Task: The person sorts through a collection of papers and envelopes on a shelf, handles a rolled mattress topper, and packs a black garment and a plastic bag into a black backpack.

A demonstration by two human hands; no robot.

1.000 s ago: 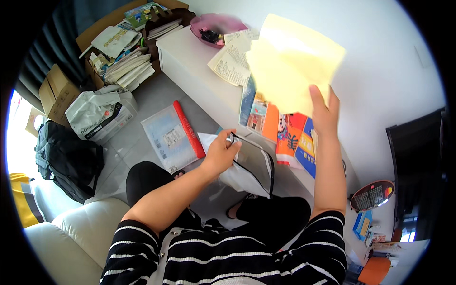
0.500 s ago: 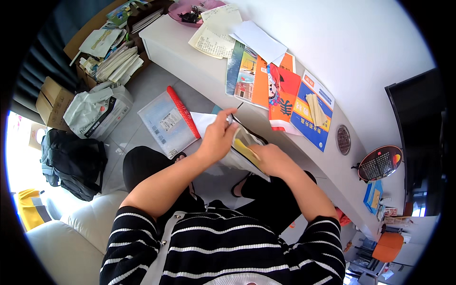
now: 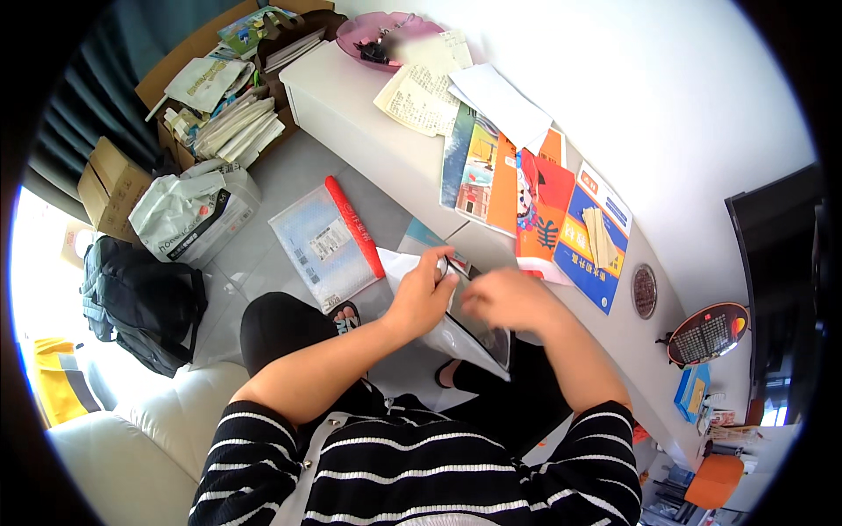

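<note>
My left hand [image 3: 423, 296] grips the upper edge of a white plastic bag [image 3: 460, 344], its thumb and fingers closed on the rim. The bag slants down toward my right knee, and its dark-lined mouth faces my right side. Close above that mouth is my right hand [image 3: 516, 301], smeared by motion, with its fingers bent; whether it holds anything does not show. What lies inside the bag is hidden. Beside my left hand, a clear bubble-wrap pouch [image 3: 309, 263] with a red edge and a white label lies near my left foot.
A long white cabinet [image 3: 368, 114] runs alongside, bearing notebooks [image 3: 421, 98], white paper [image 3: 504, 101], an orange-red book [image 3: 544, 197], a blue-yellow book [image 3: 588, 254] and a pink bowl [image 3: 351, 33]. On the left are a black backpack [image 3: 140, 298], a plastic-wrapped pack [image 3: 197, 219] and a cardboard box [image 3: 114, 188].
My right hand has come out of the bag's mouth and moved slightly right. The yellow thing seen inside the bag is out of sight now. My left hand still grips the rim.
</note>
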